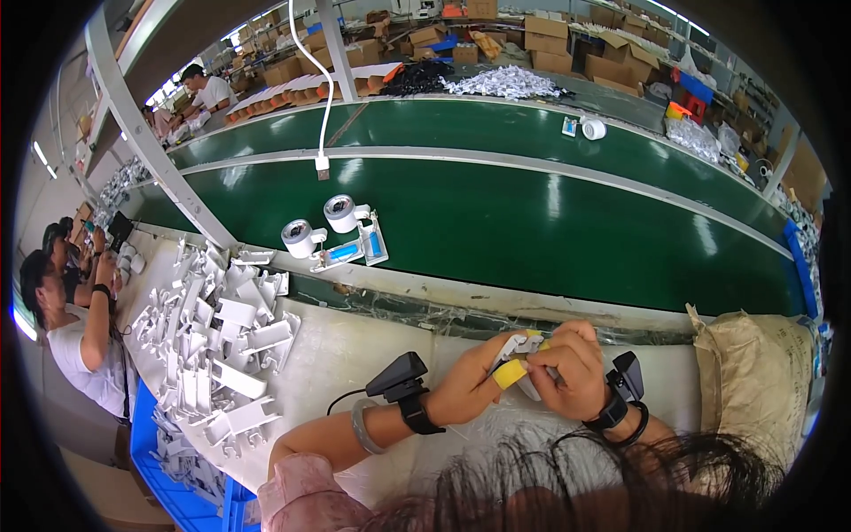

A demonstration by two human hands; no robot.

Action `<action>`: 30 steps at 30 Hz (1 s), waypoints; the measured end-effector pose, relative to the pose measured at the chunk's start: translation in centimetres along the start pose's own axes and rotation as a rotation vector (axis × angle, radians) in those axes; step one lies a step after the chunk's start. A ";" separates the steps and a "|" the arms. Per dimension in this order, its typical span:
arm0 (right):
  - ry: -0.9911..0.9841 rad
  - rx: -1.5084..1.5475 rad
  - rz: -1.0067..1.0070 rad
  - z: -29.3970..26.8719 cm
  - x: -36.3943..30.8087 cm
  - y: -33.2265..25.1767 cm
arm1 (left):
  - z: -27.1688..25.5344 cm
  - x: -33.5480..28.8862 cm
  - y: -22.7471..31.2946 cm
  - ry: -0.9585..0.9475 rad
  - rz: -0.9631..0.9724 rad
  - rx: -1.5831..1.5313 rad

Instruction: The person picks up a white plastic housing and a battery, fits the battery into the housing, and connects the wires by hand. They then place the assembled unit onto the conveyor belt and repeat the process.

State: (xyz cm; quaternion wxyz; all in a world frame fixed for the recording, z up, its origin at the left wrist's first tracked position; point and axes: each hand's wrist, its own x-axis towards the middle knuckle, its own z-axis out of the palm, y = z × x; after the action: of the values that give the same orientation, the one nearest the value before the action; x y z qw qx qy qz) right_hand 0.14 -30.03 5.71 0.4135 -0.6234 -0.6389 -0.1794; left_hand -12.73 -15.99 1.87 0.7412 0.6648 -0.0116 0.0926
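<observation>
Both hands meet over the near bench, fingers closed around a small white plastic part (519,348). My left hand (465,386) grips it from the left, and my right hand (572,372) pinches at its right side. A yellow patch (509,373) shows by the left thumb; whether it is a finger wrap or belongs to the part, I cannot tell. My fingers hide much of the part. To the left of my hands lies a heap of white plastic parts (235,324), shaped like brackets or clips.
A green conveyor belt (470,213) crosses ahead, carrying white round lamp heads (339,213) with blue cells beside them. A white USB cable (323,106) hangs down. On the right stands a brown paper sack (753,381); a blue bin (177,496) sits lower left. Co-workers (80,346) are at left.
</observation>
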 end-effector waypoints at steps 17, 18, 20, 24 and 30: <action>-0.051 -0.061 -0.031 -0.2 -0.3 -0.1 | 0.0 0.0 0.3 -0.015 0.026 0.067; -0.060 -0.065 -0.047 -0.1 -0.5 0.0 | 0.0 -0.1 0.2 -0.010 0.029 0.076; -0.059 -0.065 -0.049 0.0 -0.5 0.1 | -0.1 0.0 0.2 -0.016 0.024 0.075; -0.063 -0.103 -0.068 -0.1 -0.5 0.0 | -0.1 0.1 0.2 -0.032 0.018 0.075; -0.063 -0.114 -0.071 -0.1 -0.8 -0.1 | -0.1 0.1 0.0 -0.054 0.010 0.084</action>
State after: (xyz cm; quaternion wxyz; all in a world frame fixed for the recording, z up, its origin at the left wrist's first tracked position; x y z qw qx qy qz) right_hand 0.00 -30.67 5.23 0.3502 -0.6282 -0.6622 -0.2104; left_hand -12.68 -15.86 1.88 0.7116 0.6975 -0.0311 0.0786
